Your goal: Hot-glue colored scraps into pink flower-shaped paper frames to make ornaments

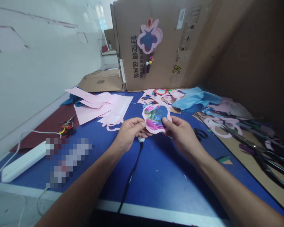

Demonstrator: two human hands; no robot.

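Note:
Both my hands hold one pink paper cutout (155, 118) with a multicoloured blue, green and magenta centre, raised a little above the blue table (161, 170). My left hand (129, 132) pinches its left edge, fingers closed. Its right edge sits between the thumb and fingers of my right hand (181, 132). Just under my left hand lies a black cable (132, 171) with a white tip, running toward me.
Pink paper sheets (101, 107) lie at the back left, more cutouts (161, 96) and blue fabric (194, 99) at the back. Scissors (200, 133) rest right of my hand. A cardboard box (161, 44) bears a similar cutout. A white power strip (23, 162) sits at the left.

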